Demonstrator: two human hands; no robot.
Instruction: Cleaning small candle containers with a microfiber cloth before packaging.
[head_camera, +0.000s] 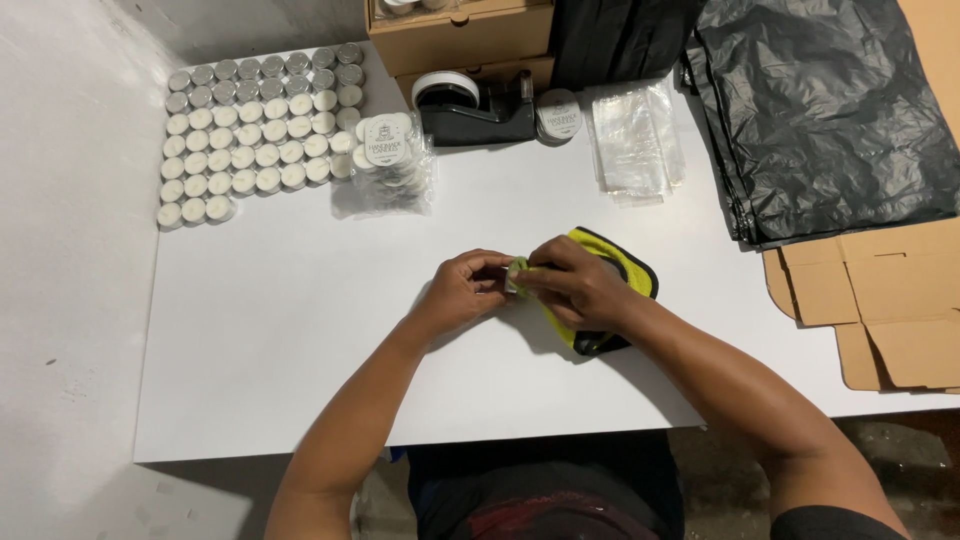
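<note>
Both grips pinch a small tealight (516, 281): our left hand (462, 290) clamps its rim while our right hand (578, 283) presses the soft yellow cloth (610, 262) from three o'clock; light, thin-walled, best held by the rim.

Even, fairly bright overhead light on the white table (300, 330), soft shadows beneath the hands (530, 285) and forearms, faint sheen on the black bag (830, 110), sharp focus, slight wide-angle bending at edges.

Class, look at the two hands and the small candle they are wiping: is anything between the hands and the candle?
Only the yellow cloth: the right hand presses a fold of it onto the candle, while the left hand grips the candle directly.
</note>
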